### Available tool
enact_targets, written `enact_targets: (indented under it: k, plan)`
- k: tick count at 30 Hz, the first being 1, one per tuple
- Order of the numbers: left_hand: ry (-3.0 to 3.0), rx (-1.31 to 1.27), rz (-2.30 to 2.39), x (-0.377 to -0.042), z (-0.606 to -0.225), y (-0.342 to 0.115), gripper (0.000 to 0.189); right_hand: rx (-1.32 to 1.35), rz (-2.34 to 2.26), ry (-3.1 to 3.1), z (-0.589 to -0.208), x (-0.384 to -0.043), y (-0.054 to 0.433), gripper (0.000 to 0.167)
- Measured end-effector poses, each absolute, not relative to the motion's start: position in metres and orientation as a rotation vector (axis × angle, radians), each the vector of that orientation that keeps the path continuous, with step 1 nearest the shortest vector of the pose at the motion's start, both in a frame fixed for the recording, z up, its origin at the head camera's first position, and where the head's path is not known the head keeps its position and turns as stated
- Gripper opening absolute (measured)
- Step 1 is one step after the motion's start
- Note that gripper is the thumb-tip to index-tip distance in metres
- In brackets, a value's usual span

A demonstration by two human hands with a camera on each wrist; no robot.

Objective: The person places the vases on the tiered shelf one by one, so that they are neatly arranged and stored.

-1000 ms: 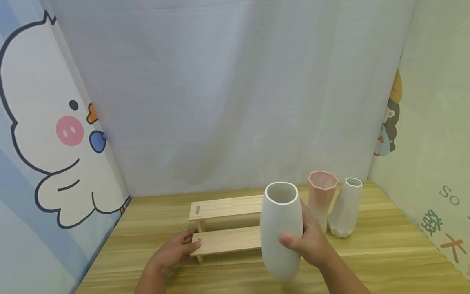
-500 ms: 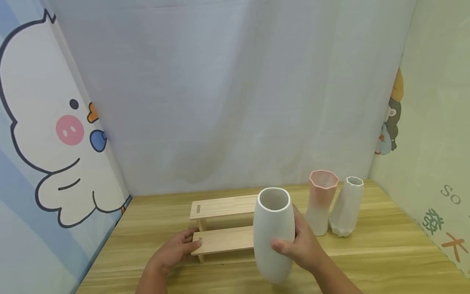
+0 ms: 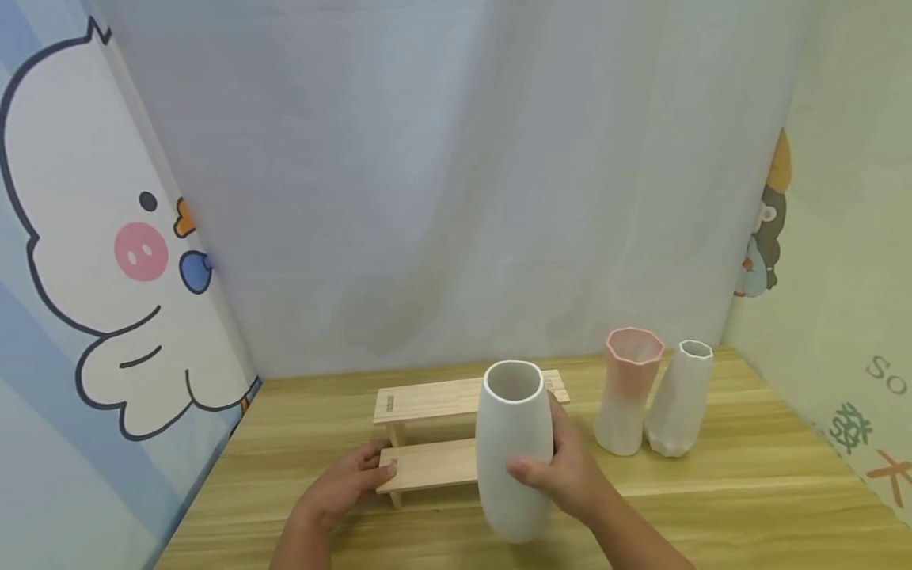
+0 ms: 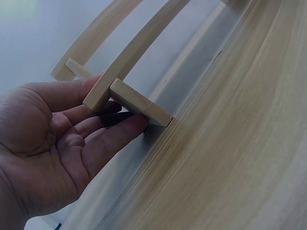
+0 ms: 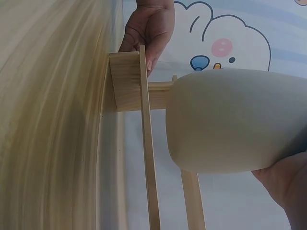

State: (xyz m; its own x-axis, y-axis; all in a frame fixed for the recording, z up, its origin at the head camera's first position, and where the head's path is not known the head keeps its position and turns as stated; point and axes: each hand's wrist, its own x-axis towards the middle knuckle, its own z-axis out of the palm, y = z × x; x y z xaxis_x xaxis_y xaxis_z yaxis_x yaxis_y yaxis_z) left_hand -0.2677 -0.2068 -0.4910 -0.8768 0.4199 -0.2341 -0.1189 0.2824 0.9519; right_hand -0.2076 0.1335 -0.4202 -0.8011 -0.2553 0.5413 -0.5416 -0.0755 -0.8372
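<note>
My right hand (image 3: 570,473) grips a tall white vase (image 3: 514,451) from its right side, thumb across the front. The vase is upright, its open mouth facing up, and it hides part of a two-step wooden shelf (image 3: 431,463) behind it. In the right wrist view the base of the vase (image 5: 225,122) hangs beside the shelf boards, above the table. My left hand (image 3: 349,483) holds the left end of the lower step. Seen from the left wrist, the thumb lies on the board (image 4: 115,72) and the fingers reach under it to the leg (image 4: 141,103).
To the right stand a pink-to-white vase (image 3: 627,396) and a narrow white faceted vase (image 3: 680,400), close together on the wood-grain table (image 3: 712,507). A pale curtain (image 3: 463,198) backs the table, with printed panels on both sides.
My right hand has carried the white vase leftward, in front of the shelf, uncovering the upper step's right end. My left hand keeps its hold on the shelf.
</note>
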Motion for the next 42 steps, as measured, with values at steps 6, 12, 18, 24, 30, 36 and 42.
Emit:
enact_targets:
  k: [6,12,18,24,30,36,42]
  plan:
    - [2.107,0.281,1.645,-0.269,-0.491,-0.206,0.078,0.817,1.993,-2.009,-0.416,-0.211,0.124,0.075]
    - [2.108,0.287,1.661,-0.269,-0.493,-0.207,0.078,0.812,2.013,-2.007,-0.411,-0.221,0.112,0.076]
    - [2.103,0.257,1.658,-0.269,-0.496,-0.208,0.078,0.805,2.038,-2.007,-0.414,-0.233,0.099,0.078]
    - [2.083,0.259,1.677,-0.269,-0.495,-0.207,0.077,0.697,2.081,-2.068,-0.414,-0.241,0.084,0.077]
    - [2.086,0.262,1.702,-0.270,-0.494,-0.205,0.076,0.695,2.072,-2.071,-0.415,-0.251,0.066,0.074]
    - [2.067,0.278,1.736,-0.270,-0.493,-0.204,0.073,0.714,2.062,-2.058,-0.417,-0.261,0.050,0.079]
    - [2.098,0.273,1.706,-0.270,-0.493,-0.205,0.072,0.724,2.028,-2.075,-0.421,-0.267,0.039,0.080]
